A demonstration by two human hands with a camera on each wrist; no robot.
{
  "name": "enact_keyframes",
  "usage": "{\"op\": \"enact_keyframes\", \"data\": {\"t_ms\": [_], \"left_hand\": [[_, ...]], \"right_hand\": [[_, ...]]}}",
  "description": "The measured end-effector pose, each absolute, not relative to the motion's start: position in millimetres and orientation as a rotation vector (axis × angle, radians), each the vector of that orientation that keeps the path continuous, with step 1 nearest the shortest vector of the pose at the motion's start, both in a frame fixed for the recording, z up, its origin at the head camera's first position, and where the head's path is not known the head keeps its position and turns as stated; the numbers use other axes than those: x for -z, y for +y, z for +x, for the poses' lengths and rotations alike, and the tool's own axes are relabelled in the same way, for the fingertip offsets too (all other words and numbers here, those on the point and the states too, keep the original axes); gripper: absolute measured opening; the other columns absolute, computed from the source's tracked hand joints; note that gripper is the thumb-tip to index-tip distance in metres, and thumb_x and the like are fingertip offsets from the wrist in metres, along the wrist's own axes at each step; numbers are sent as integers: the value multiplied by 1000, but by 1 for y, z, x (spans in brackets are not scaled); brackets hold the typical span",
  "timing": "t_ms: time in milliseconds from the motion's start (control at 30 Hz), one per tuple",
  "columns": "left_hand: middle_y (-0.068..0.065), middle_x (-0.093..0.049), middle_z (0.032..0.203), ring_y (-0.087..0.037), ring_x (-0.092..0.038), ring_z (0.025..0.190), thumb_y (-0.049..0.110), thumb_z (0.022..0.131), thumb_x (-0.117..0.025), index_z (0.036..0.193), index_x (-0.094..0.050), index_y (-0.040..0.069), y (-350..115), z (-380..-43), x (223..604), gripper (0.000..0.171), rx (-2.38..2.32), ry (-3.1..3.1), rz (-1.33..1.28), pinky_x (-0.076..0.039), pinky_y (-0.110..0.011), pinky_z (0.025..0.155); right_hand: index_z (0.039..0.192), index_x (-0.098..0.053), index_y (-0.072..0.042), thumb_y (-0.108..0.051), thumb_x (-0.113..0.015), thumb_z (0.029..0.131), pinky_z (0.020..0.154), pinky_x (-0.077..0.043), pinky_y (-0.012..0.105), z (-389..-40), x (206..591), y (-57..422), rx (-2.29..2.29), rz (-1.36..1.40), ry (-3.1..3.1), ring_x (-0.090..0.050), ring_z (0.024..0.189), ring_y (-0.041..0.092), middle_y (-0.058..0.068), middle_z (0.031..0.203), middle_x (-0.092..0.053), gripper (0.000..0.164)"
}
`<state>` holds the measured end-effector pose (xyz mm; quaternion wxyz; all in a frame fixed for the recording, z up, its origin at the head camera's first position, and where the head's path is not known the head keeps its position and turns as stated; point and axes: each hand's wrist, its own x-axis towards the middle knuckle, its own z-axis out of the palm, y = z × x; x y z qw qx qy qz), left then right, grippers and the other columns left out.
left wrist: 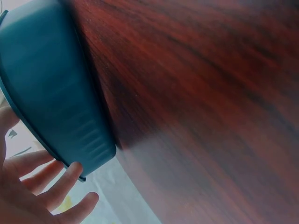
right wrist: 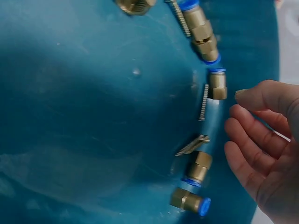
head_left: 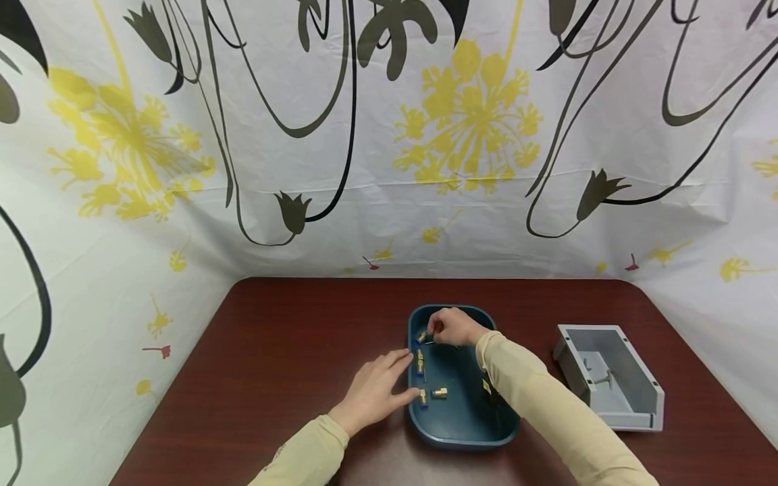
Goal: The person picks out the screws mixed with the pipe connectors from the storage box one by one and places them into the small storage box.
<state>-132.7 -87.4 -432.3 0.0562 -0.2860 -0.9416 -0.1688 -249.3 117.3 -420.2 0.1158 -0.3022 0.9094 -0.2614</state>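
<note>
A dark teal tray point(head_left: 464, 442) stands on the table. My left hand point(head_left: 378, 388) reaches over its left rim with straight fingers, some touching the rim in the left wrist view. Inside the tray's far left part is my right hand point(head_left: 454, 329). In the right wrist view its thumb and fingers hang near a brass fitting with a blue collar point(right wrist: 218, 85), apart from it and holding nothing visible. Along that wall lie several more brass fittings point(right wrist: 200, 168), a screw point(right wrist: 204, 102) and crossed screws point(right wrist: 191, 145). One brass fitting point(head_left: 439, 393) lies farther from the wall.
A grey open box point(head_left: 635, 420) stands right of the tray, with a few small metal pieces point(head_left: 604, 379) inside. A dark item with a yellow mark point(head_left: 487, 387) is partly hidden by my right sleeve. A patterned cloth point(head_left: 389, 223) hangs behind the dark red table point(head_left: 292, 364).
</note>
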Motion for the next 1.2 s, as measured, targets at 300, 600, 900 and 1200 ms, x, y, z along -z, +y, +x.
{"op": "enact_keyframes", "data": {"t_ms": [300, 600, 900, 1200], "left_hand": [[-3, -43, 129, -19, -46, 109, 48, 84, -52, 129, -46, 10, -87, -133, 432, 60, 520, -2856, -871, -42, -40, 81], [-3, -43, 129, -19, -46, 110, 49, 84, -51, 129, -46, 10, -87, -132, 432, 60, 528, -2855, -871, -41, -41, 82], [-3, -43, 129, -19, -45, 110, 49, 85, -50, 130, -45, 10, -88, -132, 433, 60, 538, -2856, -878, -41, -40, 82], [-3, -42, 129, -19, -45, 111, 47, 85, -52, 130, -45, 10, -87, -132, 432, 59, 552, -2866, -870, -41, -41, 83]], "right_hand": [[82, -62, -8, 1, -62, 75, 58, -44, 28, -255, 440, 111, 716, -835, 2738, -52, 65, 11, -3, 75, -56, 11], [80, -63, -12, -1, -65, 74, 60, -44, 28, -255, 446, 110, 671, -769, 2770, -51, 65, 10, -4, 74, -56, 12], [80, -63, -9, 2, -64, 72, 59, -44, 29, -250, 448, 110, 715, -838, 2757, -50, 64, 11, -3, 73, -55, 13], [80, -62, -8, 2, -66, 69, 58, -43, 29, -248, 450, 108, 726, -880, 2767, -49, 64, 11, -3, 72, -54, 15]]}}
